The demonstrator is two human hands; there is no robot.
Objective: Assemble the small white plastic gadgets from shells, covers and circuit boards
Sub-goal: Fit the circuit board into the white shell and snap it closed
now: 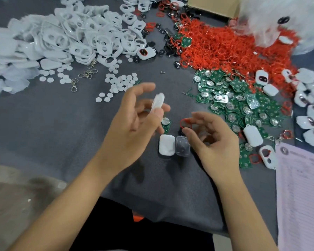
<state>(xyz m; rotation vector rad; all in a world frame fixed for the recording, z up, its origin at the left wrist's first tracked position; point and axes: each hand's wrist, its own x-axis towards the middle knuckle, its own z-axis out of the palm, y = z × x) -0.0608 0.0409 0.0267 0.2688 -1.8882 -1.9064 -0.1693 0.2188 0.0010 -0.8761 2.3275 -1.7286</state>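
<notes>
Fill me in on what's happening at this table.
A person is assembling small white gadgets by hand. The left hand holds a white shell piece up off the grey table, while the right hand pinches a red ring. A white shell and a clear cover lie side by side between the hands, with a circuit board just behind them.

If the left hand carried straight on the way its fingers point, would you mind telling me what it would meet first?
The left hand, holding a white shell, points up and to the right. It would likely pass over bare grey table first, then reach the pile of green circuit boards. Depth is unclear, so it might pass above them.
</notes>
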